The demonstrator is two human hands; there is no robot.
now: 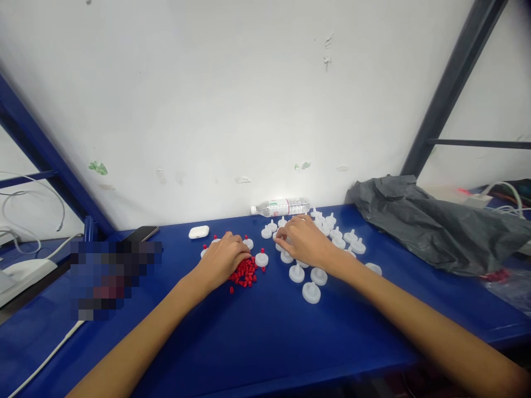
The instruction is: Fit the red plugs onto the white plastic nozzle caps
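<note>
My left hand [224, 256] is bent down over the pile of small red caps [245, 273], its fingers curled and their tips hidden. Around it stand a few white discs, each with a red cap on its spout, such as the capped disc [261, 259]. Over the group of white spouted discs [311, 292] hovers my right hand [305, 239], thumb and fingers drawn together among the pieces. Whatever either hand pinches is covered by the fingers. Most discs on the right lie flat with bare spouts pointing up.
A clear plastic bottle [282, 207] lies along the wall behind the discs. A white earbud case [199, 232] and a dark phone [141, 234] rest on the blue table [249, 342] to the left. A grey plastic bag [435, 226] covers the right side.
</note>
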